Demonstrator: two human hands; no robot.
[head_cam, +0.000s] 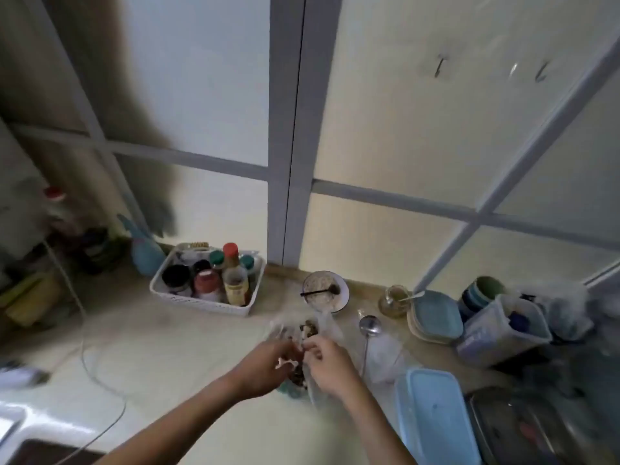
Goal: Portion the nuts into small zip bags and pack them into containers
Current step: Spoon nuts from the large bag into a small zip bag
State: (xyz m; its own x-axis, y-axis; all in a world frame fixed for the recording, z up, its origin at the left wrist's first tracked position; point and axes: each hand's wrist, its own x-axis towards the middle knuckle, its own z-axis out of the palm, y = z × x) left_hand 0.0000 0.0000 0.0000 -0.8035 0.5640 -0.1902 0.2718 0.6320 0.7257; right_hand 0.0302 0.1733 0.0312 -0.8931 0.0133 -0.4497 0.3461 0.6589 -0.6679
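- Broadly, the counter is pale and runs under everything, with frosted panels in grey frames behind its back edge.
- A white basket of jars and bottles stands near the back edge, left of the middle.
- A light blue container lies at the front right, just beside the right forearm.
- A stack of blue lids sits toward the back right, with a clear tub further right.
- A bowl with a dark spoon in it stands at the back edge, behind the hands.
- The clear bag of nuts is at mid-counter, held up between both hands.
- The left hand is curled around the bag's left side; a pale tie shows at its fingers.
- The right hand pinches the bag's right side.
- A metal ladle lies just right of the bag.
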